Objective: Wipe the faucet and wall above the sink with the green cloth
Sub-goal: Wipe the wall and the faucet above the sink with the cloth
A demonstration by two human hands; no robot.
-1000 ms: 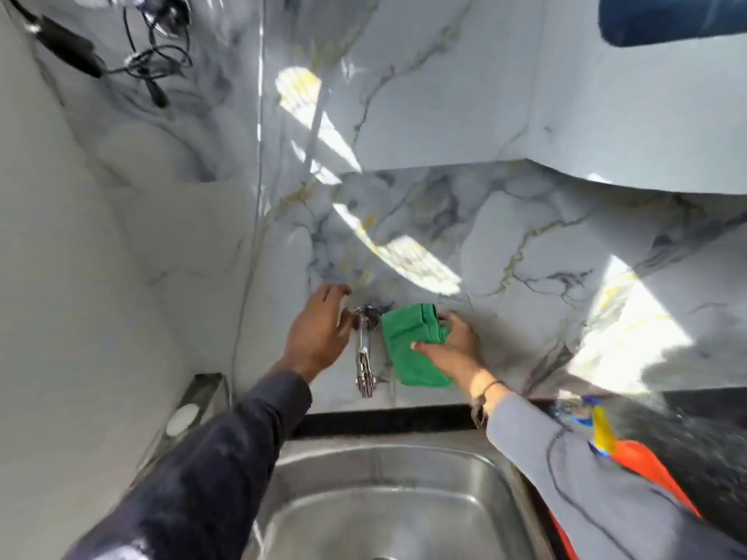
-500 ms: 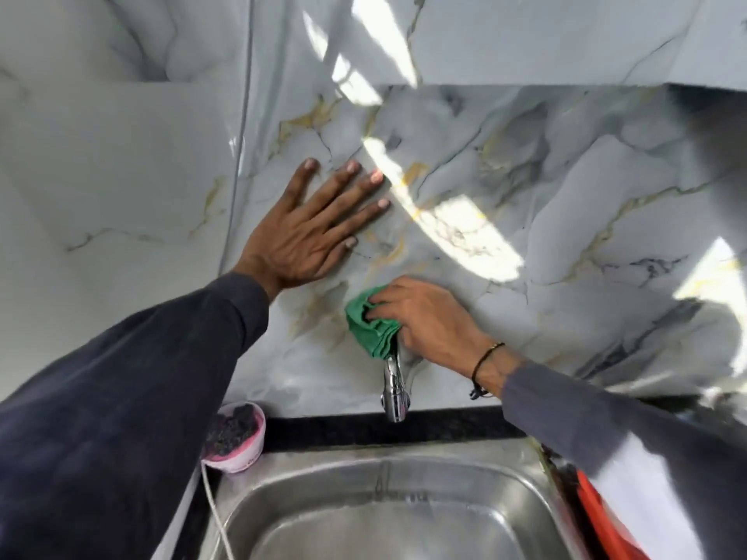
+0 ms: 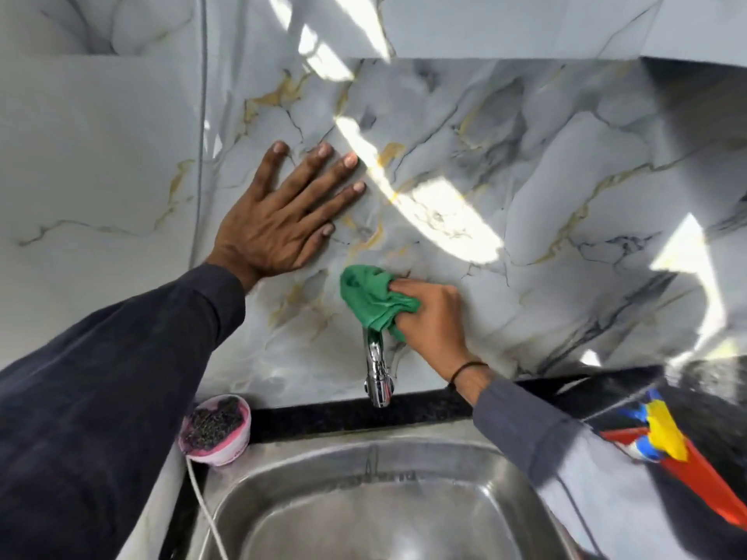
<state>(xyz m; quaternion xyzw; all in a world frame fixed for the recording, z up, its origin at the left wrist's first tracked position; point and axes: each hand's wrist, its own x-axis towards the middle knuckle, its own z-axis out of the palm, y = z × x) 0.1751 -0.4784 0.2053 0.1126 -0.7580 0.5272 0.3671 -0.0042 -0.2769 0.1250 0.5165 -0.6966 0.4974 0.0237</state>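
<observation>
A chrome faucet sticks out of the marble wall above a steel sink. My right hand grips a bunched green cloth and presses it over the faucet's top, where it meets the wall. The faucet's base is hidden under the cloth. My left hand lies flat on the wall with fingers spread, up and to the left of the cloth, holding nothing.
A pink bowl with a dark scrubber sits at the sink's left rear corner, a white cord running down from it. A black counter strip runs behind the sink. Red, yellow and blue packaging lies on the right.
My left hand left the faucet and now rests flat and spread on the wall. My right hand moved the cloth from the wall right of the faucet onto the faucet's top.
</observation>
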